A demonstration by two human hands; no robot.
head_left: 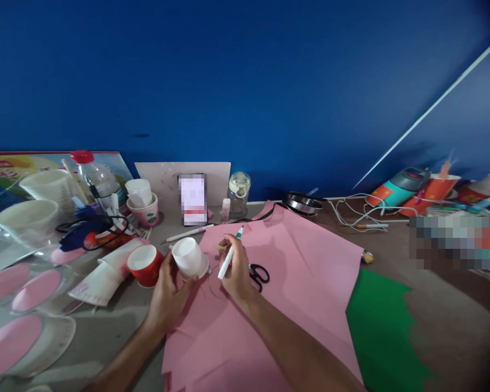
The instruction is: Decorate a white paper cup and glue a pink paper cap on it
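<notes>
My left hand [172, 292] is closed around a white paper cup [187, 257], which is tilted so that its inside shows; the cup has a wide rim at its lower right. In my right hand [237, 270] is a white marker [226, 264] with a teal band near its upper end. Its white end points down toward the cup, apart from it. Just beside my right wrist, the black handles of scissors [260, 276] show; their blades are hidden by the hand. Both hands are over pink paper sheets [302, 305]. A red paper cup [146, 265] stands left of my left hand.
A phone [193, 200] leans against a board at the back, beside a glass jar [239, 194]. Stacked paper cups [28, 218] and pink-covered pieces crowd the left. Green paper [378, 326] lies right; tape [301, 203], white cables [347, 218] and a teal-orange bottle [400, 188] stand behind.
</notes>
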